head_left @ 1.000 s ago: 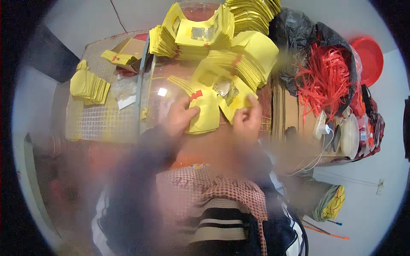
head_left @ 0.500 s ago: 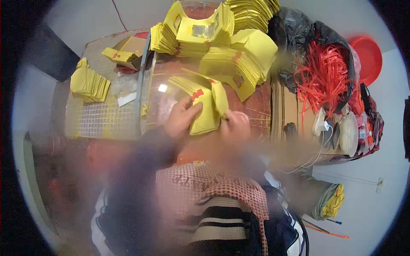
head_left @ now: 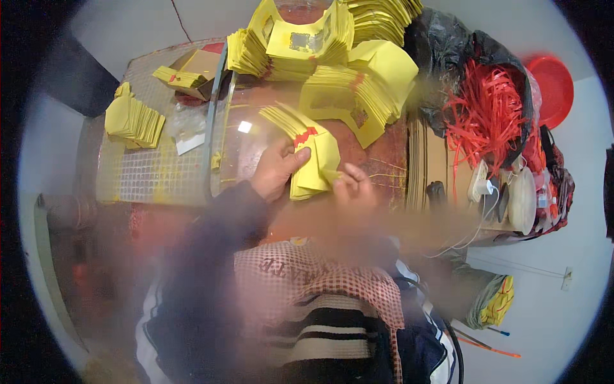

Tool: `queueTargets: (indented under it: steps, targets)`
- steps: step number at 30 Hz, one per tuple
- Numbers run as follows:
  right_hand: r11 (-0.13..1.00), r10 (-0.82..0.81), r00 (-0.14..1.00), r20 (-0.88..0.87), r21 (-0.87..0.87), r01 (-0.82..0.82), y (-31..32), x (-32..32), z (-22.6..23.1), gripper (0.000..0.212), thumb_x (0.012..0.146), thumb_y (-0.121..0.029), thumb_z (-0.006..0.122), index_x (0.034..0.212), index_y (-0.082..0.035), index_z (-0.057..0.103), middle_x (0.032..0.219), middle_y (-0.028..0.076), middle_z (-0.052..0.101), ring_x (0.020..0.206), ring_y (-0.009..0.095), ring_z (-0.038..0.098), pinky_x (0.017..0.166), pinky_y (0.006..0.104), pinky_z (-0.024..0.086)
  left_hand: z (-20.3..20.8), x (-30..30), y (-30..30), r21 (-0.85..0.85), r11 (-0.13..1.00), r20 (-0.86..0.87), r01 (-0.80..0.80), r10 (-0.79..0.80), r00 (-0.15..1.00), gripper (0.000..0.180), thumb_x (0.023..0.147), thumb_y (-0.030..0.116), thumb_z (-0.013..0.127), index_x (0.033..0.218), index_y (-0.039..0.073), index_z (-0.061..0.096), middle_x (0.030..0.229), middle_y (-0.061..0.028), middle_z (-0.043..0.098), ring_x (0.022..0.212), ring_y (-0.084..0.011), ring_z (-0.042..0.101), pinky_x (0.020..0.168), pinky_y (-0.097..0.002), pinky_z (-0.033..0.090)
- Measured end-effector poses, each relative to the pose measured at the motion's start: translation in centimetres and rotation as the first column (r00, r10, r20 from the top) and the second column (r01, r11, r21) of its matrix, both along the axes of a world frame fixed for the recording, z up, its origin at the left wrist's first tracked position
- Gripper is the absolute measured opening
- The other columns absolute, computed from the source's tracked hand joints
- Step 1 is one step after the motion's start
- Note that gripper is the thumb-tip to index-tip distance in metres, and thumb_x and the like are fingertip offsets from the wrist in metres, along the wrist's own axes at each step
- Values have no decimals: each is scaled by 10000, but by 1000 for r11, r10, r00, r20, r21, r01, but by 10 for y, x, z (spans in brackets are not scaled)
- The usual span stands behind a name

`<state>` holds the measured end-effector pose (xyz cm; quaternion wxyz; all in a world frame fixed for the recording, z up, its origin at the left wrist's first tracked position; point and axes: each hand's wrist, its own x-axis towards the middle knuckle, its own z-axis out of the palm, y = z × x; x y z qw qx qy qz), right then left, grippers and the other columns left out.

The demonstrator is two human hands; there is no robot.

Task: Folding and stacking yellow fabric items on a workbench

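Note:
A fanned stack of yellow folded paper pieces (head_left: 313,157) with a red strip across it is between my hands, over the reddish tabletop. My left hand (head_left: 279,168) grips its left side, thumb pressed on top. At the lower right edge, the fingers of my right hand (head_left: 354,185) pinch a small corner of the top piece. Blur hides part of the right hand and wrist. Just beyond lies a larger pile of yellow paper pieces (head_left: 377,105), some with square windows, beside another upright bundle of the same kind (head_left: 320,45).
On the left, past a metal strip (head_left: 216,121), a gridded mat (head_left: 137,176) carries a yellow paper stack (head_left: 133,121) and a small open box (head_left: 197,69). To the right are a black plastic bag (head_left: 441,41) with red shredded strips (head_left: 489,115), a white power strip (head_left: 478,182) and a red basin (head_left: 550,89).
The raised top piece of the stack now lies lower and flatter. My right hand has shifted slightly to the right, its fingers less curled. My left hand keeps its hold.

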<state>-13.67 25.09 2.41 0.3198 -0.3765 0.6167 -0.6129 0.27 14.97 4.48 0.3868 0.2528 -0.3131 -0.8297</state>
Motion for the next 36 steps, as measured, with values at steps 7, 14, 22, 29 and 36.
queueTargets:
  steps: [7, 14, 22, 29, 36]
  targets:
    - [969, -198, 978, -72, -162, 184, -49, -39, 9, 361, 836, -23, 584, 1165, 56, 460, 1035, 149, 585, 943, 180, 587, 794, 283, 480, -11, 1, 0, -47, 999, 138, -24, 31, 990, 322, 851, 41, 585, 1147, -31, 480, 1092, -83, 585, 963, -164, 583, 852, -301, 474]
    - [986, -88, 989, -120, -148, 70, -37, -23, 6, 339, 822, -30, 589, 1133, 51, 479, 1001, 144, 601, 909, 173, 599, 764, 282, 485, 9, 5, -3, 85, 996, 75, -18, 11, 997, 308, 871, 71, 563, 1154, -19, 480, 1101, -79, 580, 966, -160, 576, 856, -298, 465]
    - [983, 181, 978, 102, -46, -177, -12, -4, -17, 307, 806, 19, 555, 1096, 39, 457, 945, 105, 590, 870, 144, 579, 773, 260, 465, -11, -4, 0, -104, 994, 36, 43, -39, 999, 487, 830, 92, 632, 1244, -22, 402, 1146, -87, 540, 1005, -160, 547, 878, -296, 445]
    - [989, 145, 879, 454, -97, -113, -21, -15, -6, 311, 814, 53, 517, 1108, 10, 427, 949, 97, 584, 865, 137, 559, 784, 251, 453, -11, 2, 5, -99, 995, 65, 34, -28, 998, 438, 831, 28, 591, 1228, -27, 415, 1146, -89, 552, 1026, -158, 549, 897, -301, 445]
    - [970, -114, 993, 31, -213, 118, -58, -63, 4, 278, 836, -5, 546, 1096, 26, 453, 994, 100, 556, 862, 132, 541, 783, 262, 449, -18, 19, 11, 39, 999, 144, 32, -38, 989, 429, 799, -51, 536, 1216, -6, 447, 1168, -100, 561, 1026, -179, 573, 897, -324, 461]
